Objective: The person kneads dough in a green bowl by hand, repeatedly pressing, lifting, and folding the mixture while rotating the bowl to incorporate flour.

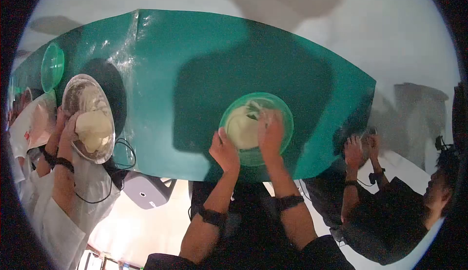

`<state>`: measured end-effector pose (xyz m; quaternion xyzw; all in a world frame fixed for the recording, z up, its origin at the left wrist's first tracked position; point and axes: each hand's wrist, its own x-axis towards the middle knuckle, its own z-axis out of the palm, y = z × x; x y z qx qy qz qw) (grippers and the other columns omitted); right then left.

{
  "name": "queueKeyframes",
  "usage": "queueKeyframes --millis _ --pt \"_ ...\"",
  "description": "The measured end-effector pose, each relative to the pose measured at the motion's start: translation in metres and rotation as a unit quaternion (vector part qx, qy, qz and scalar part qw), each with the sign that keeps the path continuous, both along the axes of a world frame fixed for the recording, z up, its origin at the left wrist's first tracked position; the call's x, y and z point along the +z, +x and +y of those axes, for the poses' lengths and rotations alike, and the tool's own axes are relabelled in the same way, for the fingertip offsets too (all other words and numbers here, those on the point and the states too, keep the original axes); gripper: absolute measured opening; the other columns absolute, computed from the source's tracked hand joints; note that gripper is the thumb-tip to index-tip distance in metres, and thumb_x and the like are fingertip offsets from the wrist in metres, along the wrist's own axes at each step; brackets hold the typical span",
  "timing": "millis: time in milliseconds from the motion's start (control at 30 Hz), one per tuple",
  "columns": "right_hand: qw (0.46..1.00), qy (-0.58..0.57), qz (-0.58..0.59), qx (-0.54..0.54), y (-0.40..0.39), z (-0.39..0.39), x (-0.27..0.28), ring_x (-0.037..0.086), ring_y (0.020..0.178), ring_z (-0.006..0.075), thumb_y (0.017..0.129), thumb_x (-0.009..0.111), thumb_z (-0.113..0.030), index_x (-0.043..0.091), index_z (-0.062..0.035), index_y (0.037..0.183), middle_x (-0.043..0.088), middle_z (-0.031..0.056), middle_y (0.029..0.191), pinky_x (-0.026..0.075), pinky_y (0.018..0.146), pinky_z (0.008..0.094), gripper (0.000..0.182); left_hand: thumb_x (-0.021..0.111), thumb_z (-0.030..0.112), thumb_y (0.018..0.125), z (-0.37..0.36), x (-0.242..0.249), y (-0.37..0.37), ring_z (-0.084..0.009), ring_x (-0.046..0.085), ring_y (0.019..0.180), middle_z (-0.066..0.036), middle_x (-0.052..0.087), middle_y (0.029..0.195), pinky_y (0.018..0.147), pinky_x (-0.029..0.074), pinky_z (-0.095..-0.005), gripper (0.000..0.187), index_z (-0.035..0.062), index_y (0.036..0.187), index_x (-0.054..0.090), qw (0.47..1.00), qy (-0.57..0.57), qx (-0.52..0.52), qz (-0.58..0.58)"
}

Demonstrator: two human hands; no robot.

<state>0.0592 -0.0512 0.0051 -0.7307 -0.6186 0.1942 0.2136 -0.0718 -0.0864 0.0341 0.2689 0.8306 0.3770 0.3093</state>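
Observation:
A green bowl stands near the front edge of the green table, with pale dough inside it. My left hand is at the bowl's left rim, its fingers curled and the thumb pointing up. Over the right side of the bowl, my right hand has its fingers bent down at the dough's edge; its fingertips are partly blurred, and I cannot tell whether dough is between them. A dark gap shows in the dough near those fingertips.
On the left, a co-worker's hands hold a large floury bowl with dough. Behind it stands another green bowl. A second person works at the right. A black cable and a dark grey chair are at the front left.

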Motion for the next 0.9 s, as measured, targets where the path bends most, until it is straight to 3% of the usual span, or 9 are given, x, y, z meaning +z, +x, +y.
queueKeyframes --millis 167,267,367,467,533,600,667,767,900 --pt "0.985 -0.155 0.027 -0.067 0.013 -0.014 0.036 0.066 0.084 0.0425 0.098 0.066 -0.023 0.070 -0.0007 0.101 0.068 0.0225 0.093 0.053 0.079 0.0511 0.023 0.054 0.024 0.107 -0.001 0.001 0.009 -0.0463 0.054 0.062 -0.028 0.061 0.074 0.058 0.044 -0.0476 0.036 -0.0033 0.087 0.064 0.999 -0.022 0.027 0.008" --pt "0.961 -0.158 0.209 -0.093 0.015 -0.008 0.006 0.062 0.063 0.0294 0.099 0.066 -0.020 0.071 -0.0015 0.097 0.067 0.0144 0.080 0.051 0.061 0.0418 0.019 0.054 0.024 0.107 -0.005 0.001 0.012 -0.0465 0.054 0.062 -0.028 0.061 0.074 0.058 0.044 -0.0477 0.036 -0.0043 0.087 0.063 0.999 -0.021 0.038 0.008" --pt "0.832 -0.208 0.439 -0.268 0.011 -0.002 -0.011 0.055 0.055 0.0156 0.096 0.068 -0.015 0.072 -0.0040 0.097 0.065 0.0067 0.076 0.043 0.049 0.0300 0.012 0.054 0.024 0.107 -0.004 0.003 0.016 -0.0469 0.053 0.062 -0.028 0.059 0.072 0.058 0.043 -0.0487 0.038 -0.0055 0.085 0.061 0.998 -0.023 0.051 -0.010" --pt "0.735 -0.156 0.562 -0.346 -0.007 0.001 -0.014 0.052 0.053 0.0101 0.094 0.069 -0.010 0.072 -0.0070 0.096 0.062 0.0011 0.074 0.036 0.044 0.0242 0.005 0.054 0.024 0.107 -0.003 0.002 0.016 -0.0457 0.050 0.060 -0.027 0.057 0.069 0.058 0.042 -0.0494 0.039 -0.0062 0.084 0.060 0.998 -0.043 0.054 -0.005" --pt "0.716 -0.164 0.577 -0.357 -0.008 0.000 -0.016 0.055 0.058 0.0122 0.092 0.071 -0.010 0.072 -0.0077 0.096 0.062 0.0018 0.075 0.041 0.048 0.0273 0.005 0.055 0.024 0.107 -0.004 -0.002 0.016 -0.0443 0.048 0.059 -0.027 0.055 0.068 0.058 0.041 -0.0490 0.038 -0.0062 0.084 0.059 0.998 -0.035 0.050 0.006" --pt "0.821 -0.102 0.469 -0.310 -0.011 0.005 -0.023 0.059 0.064 0.0163 0.091 0.071 -0.011 0.071 -0.0074 0.097 0.063 0.0034 0.077 0.045 0.055 0.0326 0.007 0.055 0.023 0.107 -0.005 -0.007 0.017 -0.0430 0.044 0.058 -0.028 0.053 0.068 0.057 0.040 -0.0479 0.038 -0.0059 0.083 0.058 0.999 0.000 0.050 0.021" --pt "0.965 0.031 0.190 -0.176 -0.020 0.011 -0.031 0.063 0.071 0.0225 0.090 0.070 -0.012 0.070 -0.0063 0.097 0.064 0.0059 0.081 0.050 0.063 0.0400 0.009 0.055 0.022 0.106 -0.004 -0.004 0.017 -0.0428 0.041 0.059 -0.028 0.052 0.068 0.056 0.040 -0.0469 0.037 -0.0057 0.083 0.058 0.998 -0.032 0.048 0.014" --pt "0.991 0.065 0.050 0.105 -0.020 0.030 -0.005 0.061 0.075 0.0306 0.093 0.065 -0.008 0.060 -0.0005 0.101 0.059 0.0107 0.082 0.049 0.071 0.0440 0.012 0.056 0.021 0.106 -0.001 0.001 0.014 -0.0432 0.039 0.060 -0.028 0.050 0.067 0.056 0.039 -0.0465 0.036 -0.0055 0.082 0.057 0.998 -0.059 0.031 0.007" --pt "0.998 0.037 0.045 0.030 -0.045 0.032 -0.012 0.059 0.086 0.0394 0.091 0.063 -0.006 0.056 -0.0020 0.105 0.059 0.0196 0.096 0.046 0.078 0.0489 0.016 0.048 0.030 0.110 -0.007 -0.007 0.013 -0.0317 0.048 0.059 -0.022 0.059 0.071 0.061 0.043 -0.0465 0.041 -0.0028 0.088 0.062 0.993 -0.120 0.009 -0.001"
